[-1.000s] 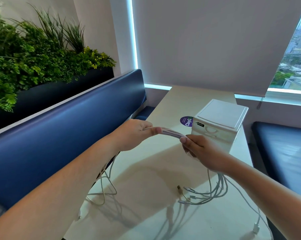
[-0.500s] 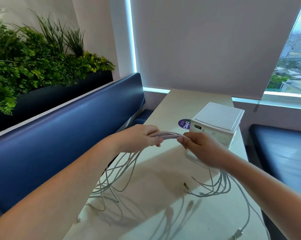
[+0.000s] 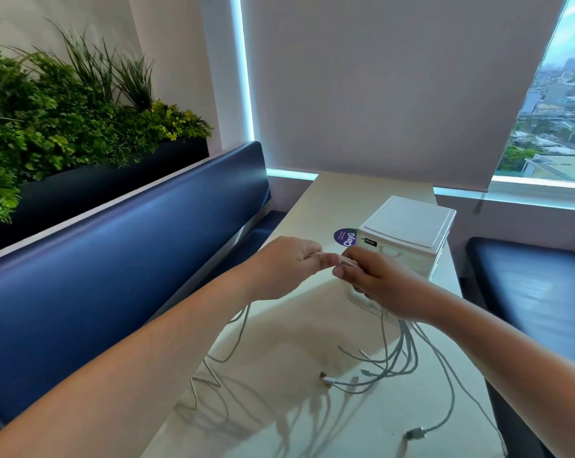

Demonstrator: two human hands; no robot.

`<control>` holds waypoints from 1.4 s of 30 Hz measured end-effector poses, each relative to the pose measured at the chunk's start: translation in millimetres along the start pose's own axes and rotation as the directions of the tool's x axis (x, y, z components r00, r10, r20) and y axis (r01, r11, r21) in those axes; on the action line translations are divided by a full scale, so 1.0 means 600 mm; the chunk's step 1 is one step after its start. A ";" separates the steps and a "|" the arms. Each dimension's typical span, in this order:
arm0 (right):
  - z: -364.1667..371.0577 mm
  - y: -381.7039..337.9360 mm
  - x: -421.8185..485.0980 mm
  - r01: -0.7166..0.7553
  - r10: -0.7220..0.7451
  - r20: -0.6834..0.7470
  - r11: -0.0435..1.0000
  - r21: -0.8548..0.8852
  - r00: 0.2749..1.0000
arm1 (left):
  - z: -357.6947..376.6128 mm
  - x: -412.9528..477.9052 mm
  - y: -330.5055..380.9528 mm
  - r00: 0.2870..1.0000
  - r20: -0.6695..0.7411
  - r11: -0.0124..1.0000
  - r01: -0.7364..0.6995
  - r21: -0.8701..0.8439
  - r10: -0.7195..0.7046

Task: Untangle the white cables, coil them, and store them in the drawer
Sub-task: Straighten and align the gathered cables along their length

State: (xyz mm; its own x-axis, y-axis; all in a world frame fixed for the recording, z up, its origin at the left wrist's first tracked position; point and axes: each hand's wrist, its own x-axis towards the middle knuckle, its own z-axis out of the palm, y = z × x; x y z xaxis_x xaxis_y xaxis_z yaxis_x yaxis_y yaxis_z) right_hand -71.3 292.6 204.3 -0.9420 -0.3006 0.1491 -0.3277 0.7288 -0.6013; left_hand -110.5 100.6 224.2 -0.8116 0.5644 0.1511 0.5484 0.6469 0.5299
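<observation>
Several white cables (image 3: 393, 361) hang in loops from both my hands down onto the pale table (image 3: 279, 328). My left hand (image 3: 289, 264) grips the bundle with curled fingers. Touching it, my right hand (image 3: 375, 282) pinches the same bundle just in front of a small white drawer unit (image 3: 411, 229). The stretch of cable between the hands is almost hidden. Loose plug ends (image 3: 415, 434) lie on the table near me. The drawers look closed, with my right hand hiding part of their fronts.
A round purple sticker (image 3: 344, 236) lies on the table left of the drawer unit. A blue bench back (image 3: 114, 259) runs along the left under a planter of green plants (image 3: 64, 110). Another blue seat (image 3: 527, 285) is at the right, and a window blind at the back.
My hands have come together until they touch, shortening the cable stretch between them. The loops hanging below have grown longer and spread over the table.
</observation>
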 end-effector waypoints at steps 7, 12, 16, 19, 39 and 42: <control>0.023 0.039 -0.014 -0.079 0.081 -0.014 0.993 0.087 0.997 | -0.022 0.006 -0.020 0.994 -0.104 1.000 -0.027 0.004 0.027; 0.027 0.044 -0.019 -0.060 0.065 -0.028 0.985 0.162 0.997 | -0.035 0.009 -0.032 0.990 -0.130 0.997 -0.044 0.058 0.051; 0.023 0.036 -0.021 -0.074 0.069 0.029 0.960 0.271 0.997 | -0.041 0.007 -0.041 0.990 -0.133 0.997 -0.033 0.075 0.043; 0.024 0.033 -0.020 -0.112 0.090 0.078 0.930 0.349 0.993 | -0.042 0.006 -0.051 0.990 -0.134 0.996 -0.019 0.091 0.031; 0.002 0.031 -0.031 -0.149 0.141 -0.071 0.983 -0.110 0.987 | -0.050 -0.008 -0.111 0.977 -0.197 0.995 0.094 0.035 -0.085; -0.003 0.027 -0.033 -0.125 0.122 -0.044 0.990 -0.072 0.992 | -0.047 -0.011 -0.115 0.977 -0.187 0.994 0.108 0.014 -0.103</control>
State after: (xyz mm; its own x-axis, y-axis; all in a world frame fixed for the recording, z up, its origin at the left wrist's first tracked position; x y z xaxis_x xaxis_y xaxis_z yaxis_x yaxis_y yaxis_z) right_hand -58.0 311.3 192.9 -0.9773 -0.1820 0.1085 -0.2114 0.8030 -0.5572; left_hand -148.8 37.7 210.4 -0.8870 0.3890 0.2487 0.4608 0.7111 0.5310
